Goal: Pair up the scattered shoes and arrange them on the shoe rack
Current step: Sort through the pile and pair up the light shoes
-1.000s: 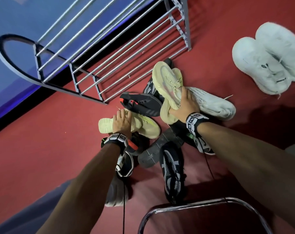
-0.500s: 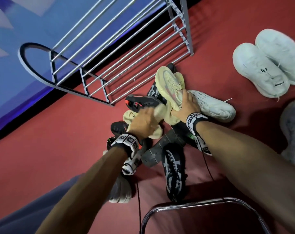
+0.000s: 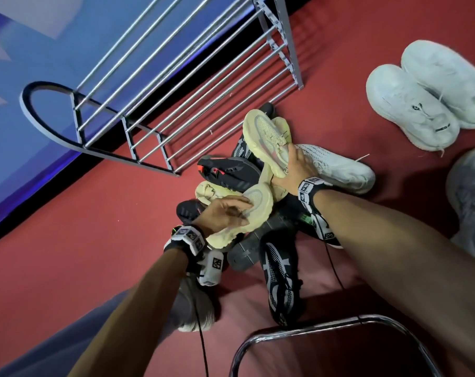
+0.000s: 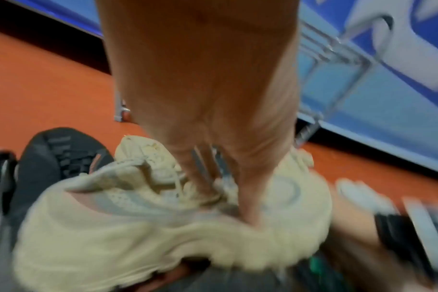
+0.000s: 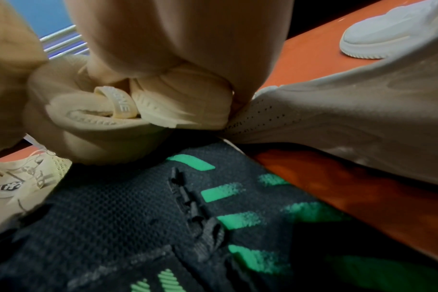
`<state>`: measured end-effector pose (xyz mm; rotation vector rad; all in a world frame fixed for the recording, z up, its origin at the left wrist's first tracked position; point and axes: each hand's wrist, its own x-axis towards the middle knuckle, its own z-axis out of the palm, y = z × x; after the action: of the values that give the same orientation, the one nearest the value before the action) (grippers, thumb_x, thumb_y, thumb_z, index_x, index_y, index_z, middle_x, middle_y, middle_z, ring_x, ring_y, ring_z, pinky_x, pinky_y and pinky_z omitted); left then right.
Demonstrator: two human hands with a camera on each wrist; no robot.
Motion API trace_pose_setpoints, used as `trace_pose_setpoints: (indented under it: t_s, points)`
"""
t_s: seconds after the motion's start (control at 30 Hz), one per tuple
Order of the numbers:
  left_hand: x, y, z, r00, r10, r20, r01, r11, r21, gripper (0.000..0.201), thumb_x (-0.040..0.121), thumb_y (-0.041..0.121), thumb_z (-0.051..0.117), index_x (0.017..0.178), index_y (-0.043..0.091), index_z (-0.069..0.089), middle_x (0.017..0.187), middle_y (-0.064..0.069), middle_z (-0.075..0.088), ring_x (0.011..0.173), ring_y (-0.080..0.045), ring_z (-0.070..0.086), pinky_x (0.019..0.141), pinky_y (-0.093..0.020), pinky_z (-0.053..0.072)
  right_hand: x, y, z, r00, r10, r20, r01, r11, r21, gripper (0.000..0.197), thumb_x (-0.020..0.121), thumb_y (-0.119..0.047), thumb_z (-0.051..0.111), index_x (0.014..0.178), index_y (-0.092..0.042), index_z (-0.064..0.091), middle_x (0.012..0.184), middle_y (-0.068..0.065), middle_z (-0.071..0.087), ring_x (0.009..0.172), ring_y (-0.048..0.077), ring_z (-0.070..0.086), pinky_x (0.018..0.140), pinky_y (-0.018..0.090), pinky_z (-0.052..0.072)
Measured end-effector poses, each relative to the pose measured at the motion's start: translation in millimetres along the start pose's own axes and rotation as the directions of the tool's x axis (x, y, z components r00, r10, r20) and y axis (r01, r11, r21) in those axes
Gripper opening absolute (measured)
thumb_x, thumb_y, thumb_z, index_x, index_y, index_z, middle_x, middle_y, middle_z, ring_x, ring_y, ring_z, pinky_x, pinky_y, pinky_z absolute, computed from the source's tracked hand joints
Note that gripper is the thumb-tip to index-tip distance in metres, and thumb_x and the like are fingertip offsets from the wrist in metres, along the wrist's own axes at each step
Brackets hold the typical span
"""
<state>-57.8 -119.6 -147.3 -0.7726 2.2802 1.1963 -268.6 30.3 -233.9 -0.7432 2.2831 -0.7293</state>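
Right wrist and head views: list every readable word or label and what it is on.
"ONE": tail of raised lettering on the heel loop of the cream shoe; rest hidden.
Tongue label on the second cream shoe: too blurred to read.
Marks on the white shoes: too small to read.
Wrist bands: square coded patterns, no words.

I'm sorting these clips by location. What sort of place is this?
Likely an indoor room staged for the task, not clearly a home: a red floor, a blue printed wall panel, a metal shoe rack against it, and a chrome chair frame.
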Motion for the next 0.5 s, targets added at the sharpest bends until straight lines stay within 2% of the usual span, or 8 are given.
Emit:
trace_pose_setpoints:
  t_s: [0.07, 0.13, 0.2, 0.27, 0.33, 0.37, 0.43, 0.5]
  points:
    - [-1.9, 1.4, 22.1, 0.989, 0.092, -0.116, -0.056, 0.956, 0.287, 0.051, 0.071, 0.016, 0.089, 0.118, 0.019, 0.067, 0.122, 0.006, 0.061, 0.107, -0.017, 0.056, 0.093, -0.041, 0.05, 1.8, 0.1, 0.8, 1.0, -0.005, 0.002, 0.005, 1.0, 0.012, 0.111, 0.065, -0.055, 0.073, 0.152, -0.024, 0.012, 0.152, 0.009, 0.03, 0.132, 0.035, 0.039, 0.105, 0.051, 0.038]
    - [-5.5, 11.1, 41.8, 0.961, 0.13, -0.242, 0.01, 0.865, 0.502, 0.056, 0.069, 0.029, 0.087, 0.116, 0.023, 0.056, 0.118, 0.007, 0.053, 0.102, -0.019, 0.047, 0.086, -0.043, 0.05, 3.1, 1.0, 0.4, 1.0, -0.004, 0.008, 0.004, 1.0, 0.023, 0.11, 0.063, -0.052, 0.072, 0.151, -0.025, 0.012, 0.151, 0.009, 0.03, 0.131, 0.035, 0.039, 0.104, 0.051, 0.039]
    - [-4.7, 12.3, 52.7, 0.915, 0.111, -0.387, 0.128, 0.831, 0.542, 0.075, 0.063, 0.044, 0.088, 0.12, 0.019, 0.047, 0.121, 0.001, 0.046, 0.104, -0.021, 0.047, 0.086, -0.037, 0.049, 3.9, 2.1, 1.0, 1.0, -0.007, 0.007, 0.006, 1.0, 0.026, 0.11, 0.063, -0.051, 0.074, 0.151, -0.024, 0.013, 0.151, 0.009, 0.031, 0.131, 0.035, 0.039, 0.104, 0.051, 0.039]
    - [-1.9, 8.2, 57.5, 0.882, 0.006, -0.471, 0.295, 0.772, 0.563, 0.087, 0.062, 0.063, 0.082, 0.124, 0.015, 0.046, 0.12, -0.004, 0.05, 0.108, -0.026, 0.049, 0.091, -0.038, 0.046, 4.6, 3.0, 1.5, 1.0, -0.002, 0.007, 0.002, 1.0, 0.021, 0.111, 0.064, -0.052, 0.074, 0.152, -0.023, 0.013, 0.152, 0.01, 0.03, 0.133, 0.035, 0.038, 0.106, 0.05, 0.038]
    - [1.5, 8.2, 58.5, 0.893, -0.166, -0.419, 0.39, 0.751, 0.533, 0.076, 0.071, 0.071, 0.071, 0.123, 0.018, 0.054, 0.115, -0.005, 0.063, 0.109, -0.03, 0.058, 0.09, -0.041, 0.048, 4.4, 2.3, 2.1, 1.0, -0.004, 0.007, 0.004, 1.0, 0.018, 0.111, 0.065, -0.052, 0.073, 0.152, -0.021, 0.012, 0.153, 0.011, 0.029, 0.134, 0.035, 0.037, 0.106, 0.05, 0.038]
    - [2.3, 11.1, 58.5, 0.899, -0.213, -0.383, 0.395, 0.773, 0.497, 0.067, 0.074, 0.069, 0.07, 0.118, 0.021, 0.058, 0.109, -0.005, 0.068, 0.104, -0.031, 0.064, 0.084, -0.039, 0.051, 4.3, 1.9, 2.1, 1.0, -0.004, 0.005, 0.004, 1.0, 0.015, 0.112, 0.065, -0.052, 0.073, 0.153, -0.021, 0.012, 0.153, 0.011, 0.029, 0.134, 0.035, 0.037, 0.105, 0.05, 0.038]
    - [3.1, 13.8, 54.9, 0.915, -0.214, -0.342, 0.357, 0.827, 0.435, 0.054, 0.075, 0.065, 0.071, 0.108, 0.023, 0.061, 0.099, -0.003, 0.072, 0.092, -0.029, 0.068, 0.074, -0.035, 0.054, 4.5, 0.8, 1.0, 1.0, 0.002, 0.012, -0.002, 1.0, 0.018, 0.112, 0.064, -0.052, 0.074, 0.152, -0.021, 0.012, 0.153, 0.011, 0.029, 0.134, 0.035, 0.038, 0.105, 0.05, 0.038]
    - [1.7, 19.7, 46.2, 0.925, -0.167, -0.342, 0.315, 0.838, 0.445, 0.05, 0.074, 0.066, 0.07, 0.101, 0.025, 0.061, 0.093, -0.001, 0.072, 0.086, -0.027, 0.068, 0.071, -0.035, 0.055, 6.4, -0.9, -1.7, 0.999, 0.005, 0.04, -0.007, 0.999, 0.039, 0.112, 0.064, -0.052, 0.076, 0.151, -0.024, 0.012, 0.153, 0.01, 0.029, 0.135, 0.035, 0.038, 0.106, 0.052, 0.037]
